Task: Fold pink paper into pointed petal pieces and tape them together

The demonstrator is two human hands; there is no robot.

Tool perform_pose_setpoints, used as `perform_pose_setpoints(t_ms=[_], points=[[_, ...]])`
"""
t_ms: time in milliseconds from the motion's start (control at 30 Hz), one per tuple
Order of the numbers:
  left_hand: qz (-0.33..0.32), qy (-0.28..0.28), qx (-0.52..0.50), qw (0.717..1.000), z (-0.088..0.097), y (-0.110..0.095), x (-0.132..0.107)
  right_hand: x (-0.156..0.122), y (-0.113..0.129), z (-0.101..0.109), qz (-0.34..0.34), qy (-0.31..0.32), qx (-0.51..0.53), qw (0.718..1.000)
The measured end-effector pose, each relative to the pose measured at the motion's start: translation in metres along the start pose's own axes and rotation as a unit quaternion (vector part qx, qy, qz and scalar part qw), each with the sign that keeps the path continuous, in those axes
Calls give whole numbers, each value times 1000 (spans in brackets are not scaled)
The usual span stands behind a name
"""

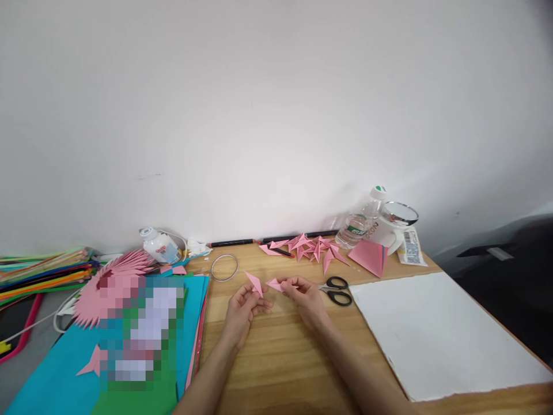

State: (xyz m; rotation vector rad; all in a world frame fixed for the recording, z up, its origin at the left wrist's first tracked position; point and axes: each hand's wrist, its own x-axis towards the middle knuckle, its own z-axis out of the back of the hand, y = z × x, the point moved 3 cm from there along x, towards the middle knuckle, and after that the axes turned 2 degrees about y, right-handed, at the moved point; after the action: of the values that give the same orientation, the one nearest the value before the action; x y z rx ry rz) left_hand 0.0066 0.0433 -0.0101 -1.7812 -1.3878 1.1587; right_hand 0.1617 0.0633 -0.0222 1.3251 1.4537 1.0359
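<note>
Over the middle of the wooden table (pixel 268 363), my left hand (pixel 242 308) pinches a pointed pink folded paper piece (pixel 254 282) that stands tilted up from the fingertips. Just to its right, my right hand (pixel 305 297) is closed on another pink folded paper piece (pixel 275 285), its tip pointing left. The two pieces are close but apart. Behind my hands lies a pile of pink folded paper pieces (pixel 317 249). Black-handled scissors (pixel 339 291) rest beside my right hand, their blades partly hidden by it.
Left are blue paper sheets (pixel 56 369), a pink fan-like paper ring (pixel 112 282), a white bottle (pixel 159 246) and colourful strips (pixel 43 271). A thin bracelet-like ring (pixel 224 280) lies behind. Right are a white board (pixel 449 334), a water bottle (pixel 356 230), a mug (pixel 393 233) and pink paper squares (pixel 367 257).
</note>
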Motion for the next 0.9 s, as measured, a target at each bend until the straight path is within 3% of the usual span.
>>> perform_pose_setpoints(t_ms=[133, 333, 900], points=[[3, 6, 7, 1000, 0, 0, 0, -2, -7, 0, -67, 1, 153, 986], [18, 15, 2, 1000, -3, 0, -2, -1, -2, 2, -97, -1, 262, 960], [3, 20, 12, 1000, -5, -3, -4, -3, -2, 1, -58, 32, 163, 984]])
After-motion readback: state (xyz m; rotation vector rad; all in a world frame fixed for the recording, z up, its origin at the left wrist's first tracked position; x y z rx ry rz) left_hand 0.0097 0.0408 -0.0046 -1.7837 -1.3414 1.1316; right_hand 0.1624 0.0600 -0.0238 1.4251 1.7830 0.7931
